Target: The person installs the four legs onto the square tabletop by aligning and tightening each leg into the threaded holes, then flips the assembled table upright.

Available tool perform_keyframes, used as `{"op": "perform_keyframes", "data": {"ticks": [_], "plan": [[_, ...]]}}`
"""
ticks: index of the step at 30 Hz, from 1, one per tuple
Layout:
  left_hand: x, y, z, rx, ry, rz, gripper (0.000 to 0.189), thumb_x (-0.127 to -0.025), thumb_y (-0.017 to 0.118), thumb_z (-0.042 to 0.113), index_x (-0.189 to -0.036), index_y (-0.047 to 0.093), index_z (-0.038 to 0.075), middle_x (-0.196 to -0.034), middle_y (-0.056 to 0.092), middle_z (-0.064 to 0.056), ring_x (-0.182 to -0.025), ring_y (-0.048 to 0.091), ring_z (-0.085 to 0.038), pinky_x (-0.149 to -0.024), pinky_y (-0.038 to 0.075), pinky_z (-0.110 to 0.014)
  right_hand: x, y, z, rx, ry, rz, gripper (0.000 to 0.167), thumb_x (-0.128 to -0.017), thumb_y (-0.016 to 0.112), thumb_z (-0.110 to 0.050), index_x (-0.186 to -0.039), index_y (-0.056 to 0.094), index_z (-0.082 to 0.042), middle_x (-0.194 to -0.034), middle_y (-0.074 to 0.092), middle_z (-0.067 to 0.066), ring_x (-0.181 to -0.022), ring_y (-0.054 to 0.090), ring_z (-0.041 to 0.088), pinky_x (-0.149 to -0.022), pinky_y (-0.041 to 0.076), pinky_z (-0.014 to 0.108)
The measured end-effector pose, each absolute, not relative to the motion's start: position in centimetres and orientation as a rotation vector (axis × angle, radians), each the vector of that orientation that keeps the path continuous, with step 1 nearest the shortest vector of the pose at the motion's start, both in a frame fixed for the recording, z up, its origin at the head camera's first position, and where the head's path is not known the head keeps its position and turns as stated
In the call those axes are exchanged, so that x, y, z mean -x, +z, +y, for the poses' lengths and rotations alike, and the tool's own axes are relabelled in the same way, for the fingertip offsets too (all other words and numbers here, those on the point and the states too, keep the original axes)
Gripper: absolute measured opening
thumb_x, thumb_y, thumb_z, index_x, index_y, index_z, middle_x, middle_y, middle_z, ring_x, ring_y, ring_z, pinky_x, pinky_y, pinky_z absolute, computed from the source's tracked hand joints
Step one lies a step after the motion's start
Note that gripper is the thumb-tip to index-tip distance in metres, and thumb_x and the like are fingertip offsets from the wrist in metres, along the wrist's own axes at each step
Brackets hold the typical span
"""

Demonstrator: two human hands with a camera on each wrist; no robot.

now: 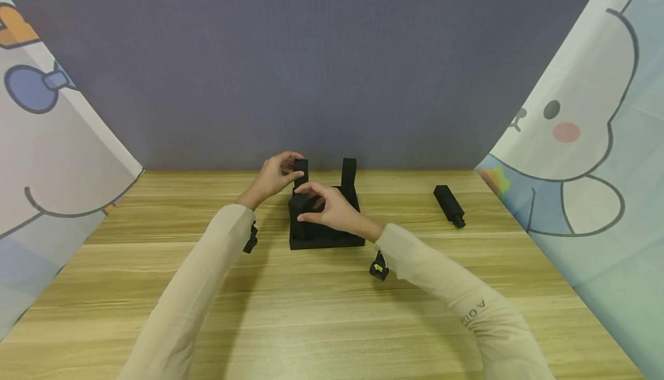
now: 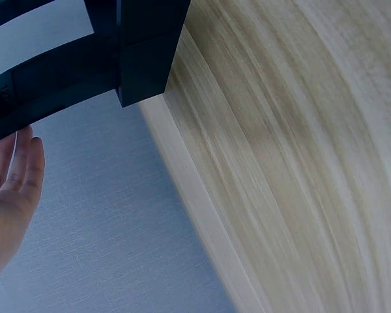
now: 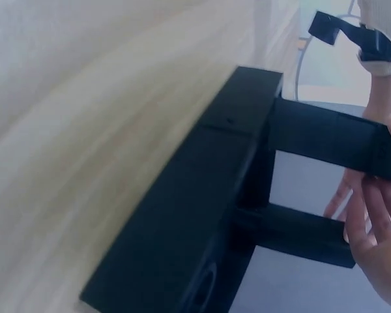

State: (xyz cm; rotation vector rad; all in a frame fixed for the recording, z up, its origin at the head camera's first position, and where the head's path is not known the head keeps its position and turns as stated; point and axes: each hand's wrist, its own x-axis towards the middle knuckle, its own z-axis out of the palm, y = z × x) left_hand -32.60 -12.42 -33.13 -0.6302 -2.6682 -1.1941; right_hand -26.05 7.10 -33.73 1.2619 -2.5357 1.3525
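A black square base [image 1: 327, 240] rests on the table with three square legs standing up from it. My left hand [image 1: 272, 178] is at the back left leg [image 1: 301, 166], its thumb on the near side and fingers behind. In the left wrist view the left hand [image 2: 6, 202] holds that leg [image 2: 58, 85] near its free end. My right hand [image 1: 332, 210] has thumb and fingers around the top of the front left leg [image 1: 299, 218]. The right wrist view shows the right hand [image 3: 384, 254] gripping this leg [image 3: 326, 134] near its end.
A third leg [image 1: 349, 172] stands at the base's back right corner. One loose black leg [image 1: 448, 204], with a narrower peg at its end, lies on the wooden table [image 1: 311, 311] to the right. A grey partition [image 1: 332, 68] rises behind the table.
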Motion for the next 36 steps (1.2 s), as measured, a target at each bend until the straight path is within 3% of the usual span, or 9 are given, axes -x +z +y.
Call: {"op": "perform_keyframes", "data": {"ticks": [6, 11, 18, 31, 36], "plan": [[32.5, -33.1, -12.3, 0.629, -1.200, -2.666, 0.038, -0.086, 0.063, 0.018, -0.123, 0.053, 0.013, -0.115, 0.057, -0.013, -0.100, 0.060, -0.027, -0.080, 0.052, -0.040, 25.7, -33.9, 7.0, -1.211, 1.338, -2.533, 0.053, -0.078, 0.073, -0.021, -0.124, 0.050, -0.009, -0.119, 0.055, 0.004, -0.101, 0.054, 0.017, -0.081, 0.050, 0.042], [32.4, -33.0, -12.3, 0.625, -1.202, -2.671, 0.038, -0.087, 0.063, 0.018, -0.123, 0.052, 0.013, -0.117, 0.056, -0.013, -0.102, 0.059, -0.028, -0.082, 0.051, -0.041, 26.3, -33.3, 7.4, -1.328, 1.327, -2.594, 0.056, -0.080, 0.071, -0.019, -0.129, 0.046, -0.010, -0.128, 0.051, 0.007, -0.109, 0.052, 0.019, -0.085, 0.049, 0.043], [32.4, -33.0, -12.4, 0.616, -1.199, -2.680, 0.039, -0.087, 0.063, 0.019, -0.124, 0.052, 0.014, -0.120, 0.054, -0.014, -0.106, 0.057, -0.029, -0.083, 0.051, -0.042, 27.0, -32.7, 7.7, -1.454, 1.323, -2.635, 0.052, -0.083, 0.068, -0.013, -0.130, 0.045, -0.007, -0.129, 0.050, 0.007, -0.114, 0.050, 0.021, -0.086, 0.049, 0.042], [32.4, -33.0, -12.4, 0.622, -1.213, -2.664, 0.038, -0.087, 0.063, 0.018, -0.123, 0.052, 0.013, -0.118, 0.055, -0.013, -0.103, 0.058, -0.028, -0.083, 0.050, -0.041, 25.6, -33.5, 7.1, -1.191, 1.274, -2.568, 0.046, -0.079, 0.072, -0.021, -0.120, 0.053, -0.013, -0.117, 0.057, 0.002, -0.098, 0.055, 0.016, -0.079, 0.050, 0.033], [32.4, -33.0, -12.4, 0.616, -1.217, -2.669, 0.038, -0.086, 0.063, 0.019, -0.123, 0.052, 0.013, -0.118, 0.055, -0.013, -0.103, 0.058, -0.028, -0.082, 0.051, -0.041, 25.6, -33.3, 7.2, -1.213, 1.246, -2.589, 0.048, -0.080, 0.071, -0.022, -0.122, 0.051, -0.012, -0.120, 0.056, 0.002, -0.100, 0.054, 0.015, -0.079, 0.049, 0.030]]}}
